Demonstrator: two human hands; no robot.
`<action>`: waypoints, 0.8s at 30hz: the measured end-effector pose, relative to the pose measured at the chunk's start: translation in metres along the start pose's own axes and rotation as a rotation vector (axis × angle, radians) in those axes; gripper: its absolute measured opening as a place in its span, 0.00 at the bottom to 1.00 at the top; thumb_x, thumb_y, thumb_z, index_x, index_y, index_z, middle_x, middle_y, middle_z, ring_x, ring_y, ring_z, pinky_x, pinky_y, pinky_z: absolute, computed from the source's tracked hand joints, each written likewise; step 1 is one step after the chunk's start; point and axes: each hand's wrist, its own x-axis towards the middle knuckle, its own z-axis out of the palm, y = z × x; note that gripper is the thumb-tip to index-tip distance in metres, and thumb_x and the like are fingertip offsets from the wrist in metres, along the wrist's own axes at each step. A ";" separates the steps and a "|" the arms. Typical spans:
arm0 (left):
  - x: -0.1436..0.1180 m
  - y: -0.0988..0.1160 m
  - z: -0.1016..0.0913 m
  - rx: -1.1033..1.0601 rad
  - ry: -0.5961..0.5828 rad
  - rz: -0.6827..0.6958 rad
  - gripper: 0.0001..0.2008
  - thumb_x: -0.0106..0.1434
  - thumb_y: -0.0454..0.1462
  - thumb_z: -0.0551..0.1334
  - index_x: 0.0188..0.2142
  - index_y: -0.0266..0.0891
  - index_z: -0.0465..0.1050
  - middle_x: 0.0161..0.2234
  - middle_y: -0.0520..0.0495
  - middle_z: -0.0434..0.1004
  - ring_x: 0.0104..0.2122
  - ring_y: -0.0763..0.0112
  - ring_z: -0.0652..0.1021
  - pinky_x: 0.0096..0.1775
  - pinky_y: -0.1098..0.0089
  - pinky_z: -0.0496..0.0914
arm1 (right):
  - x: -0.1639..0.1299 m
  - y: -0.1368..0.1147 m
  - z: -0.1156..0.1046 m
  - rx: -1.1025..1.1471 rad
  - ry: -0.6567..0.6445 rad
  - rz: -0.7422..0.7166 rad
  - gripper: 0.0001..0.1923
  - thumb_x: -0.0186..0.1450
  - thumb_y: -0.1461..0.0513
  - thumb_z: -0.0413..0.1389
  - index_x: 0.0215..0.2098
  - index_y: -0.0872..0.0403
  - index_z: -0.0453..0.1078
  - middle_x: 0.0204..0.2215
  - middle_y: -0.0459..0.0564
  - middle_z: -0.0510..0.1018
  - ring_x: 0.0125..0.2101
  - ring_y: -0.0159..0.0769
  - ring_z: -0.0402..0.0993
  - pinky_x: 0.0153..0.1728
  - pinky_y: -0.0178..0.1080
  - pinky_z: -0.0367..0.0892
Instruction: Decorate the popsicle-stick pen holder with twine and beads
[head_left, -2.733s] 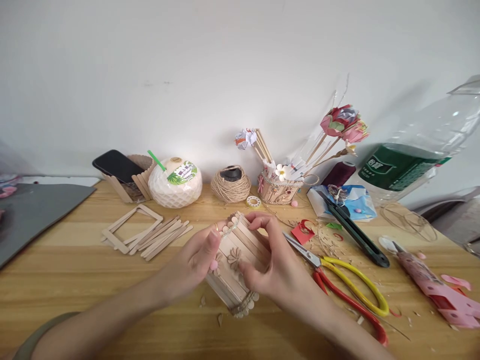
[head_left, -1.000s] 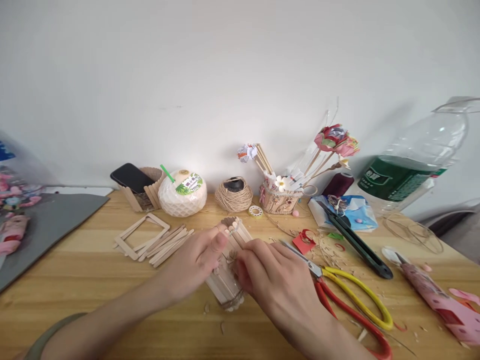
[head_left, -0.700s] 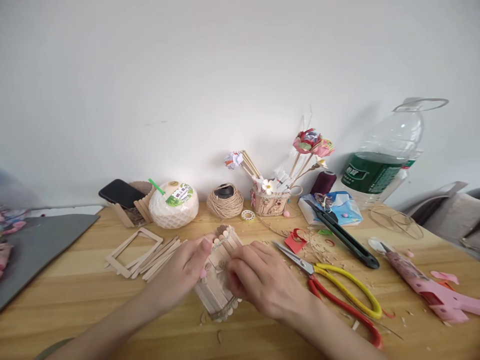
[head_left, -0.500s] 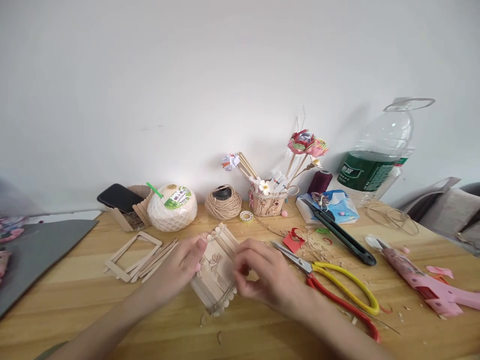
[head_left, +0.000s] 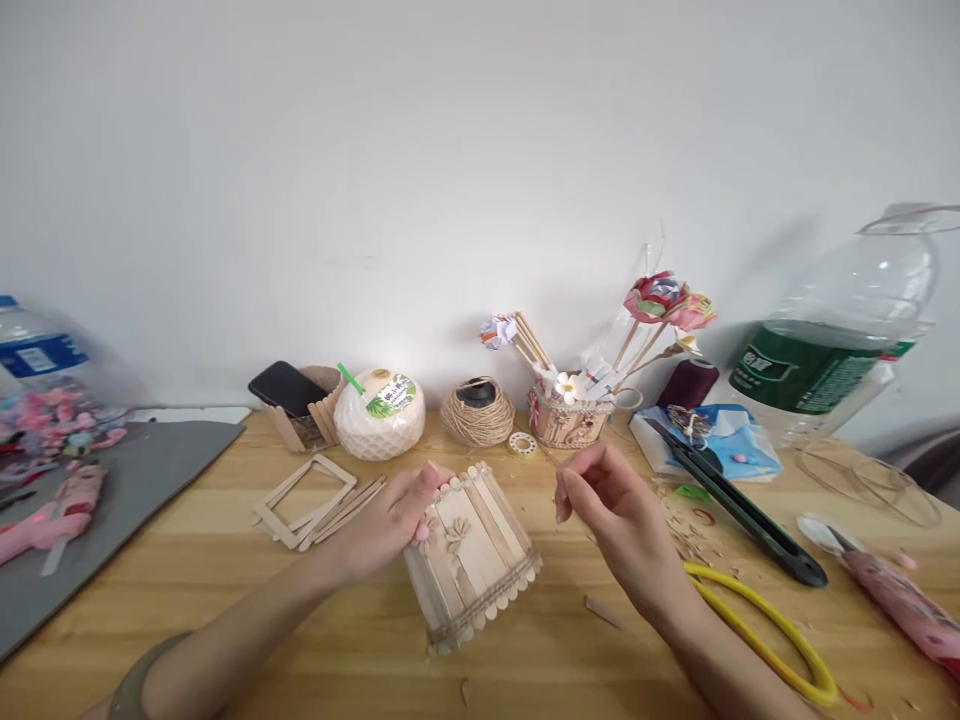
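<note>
My left hand [head_left: 409, 515] is closed on the upper left edge of a craft-stick box [head_left: 480, 560], which is held tilted above the table. Its front has upright wooden sticks with scalloped ends, a twine band near the lower edge, a small wooden flower [head_left: 457, 535] and a pink bead-like ball [head_left: 421, 533] by my fingers. To the right of the box and apart from it is my right hand [head_left: 607, 510], thumb and fingers pinched together. What the pinch holds, if anything, is too small to make out.
Behind stand a coconut [head_left: 380, 415], a twine ball [head_left: 478, 412] and a flower-filled basket [head_left: 574, 420]. Loose craft sticks [head_left: 341, 515] lie left. Yellow-handled scissors [head_left: 772, 620], a dark green cutter [head_left: 742, 510] and a large bottle [head_left: 817, 350] are right. A pink glue gun [head_left: 64, 515] rests far left.
My right hand has pulled away from the box to the right. The box has turned so its front shows more fully. The whole view has swung left, bringing the glue gun at far left into sight.
</note>
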 end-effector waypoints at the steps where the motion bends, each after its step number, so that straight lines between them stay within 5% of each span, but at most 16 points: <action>1: 0.001 0.000 -0.002 -0.001 -0.008 0.020 0.35 0.58 0.61 0.42 0.39 0.35 0.71 0.26 0.52 0.63 0.24 0.70 0.65 0.32 0.68 0.64 | 0.000 0.000 0.001 0.003 -0.003 0.005 0.07 0.63 0.61 0.53 0.28 0.52 0.58 0.20 0.40 0.68 0.21 0.27 0.66 0.25 0.31 0.64; 12: 0.008 -0.005 -0.019 0.146 0.035 0.368 0.35 0.60 0.59 0.41 0.27 0.34 0.72 0.18 0.53 0.60 0.20 0.73 0.61 0.25 0.72 0.55 | -0.002 0.008 0.007 -0.163 0.034 0.124 0.10 0.65 0.55 0.48 0.37 0.52 0.61 0.12 0.35 0.57 0.13 0.27 0.55 0.14 0.29 0.57; 17: 0.012 -0.010 -0.021 0.145 0.044 0.423 0.35 0.59 0.61 0.42 0.29 0.35 0.73 0.16 0.55 0.58 0.18 0.73 0.59 0.23 0.72 0.53 | 0.002 0.018 0.001 -0.360 0.062 -0.036 0.09 0.64 0.56 0.49 0.41 0.51 0.63 0.28 0.48 0.73 0.31 0.36 0.72 0.33 0.39 0.69; 20: 0.013 -0.012 -0.021 0.130 0.055 0.429 0.35 0.58 0.61 0.43 0.30 0.34 0.74 0.17 0.53 0.61 0.19 0.73 0.60 0.23 0.72 0.53 | 0.005 0.023 -0.004 -0.592 0.086 -0.190 0.13 0.62 0.57 0.50 0.44 0.51 0.67 0.49 0.56 0.70 0.51 0.47 0.66 0.48 0.52 0.63; 22: 0.014 -0.014 -0.022 0.115 0.066 0.424 0.36 0.58 0.62 0.43 0.31 0.34 0.74 0.18 0.51 0.64 0.19 0.72 0.62 0.23 0.72 0.54 | 0.005 0.025 -0.006 -0.685 0.062 -0.203 0.15 0.62 0.55 0.51 0.44 0.52 0.69 0.48 0.57 0.72 0.51 0.50 0.66 0.48 0.54 0.63; 24: 0.014 -0.015 -0.022 0.096 0.076 0.412 0.37 0.57 0.62 0.43 0.30 0.34 0.75 0.19 0.50 0.66 0.20 0.72 0.63 0.23 0.72 0.55 | 0.002 0.025 -0.005 -0.696 0.005 -0.125 0.14 0.63 0.55 0.50 0.42 0.53 0.69 0.36 0.55 0.78 0.39 0.46 0.75 0.37 0.47 0.71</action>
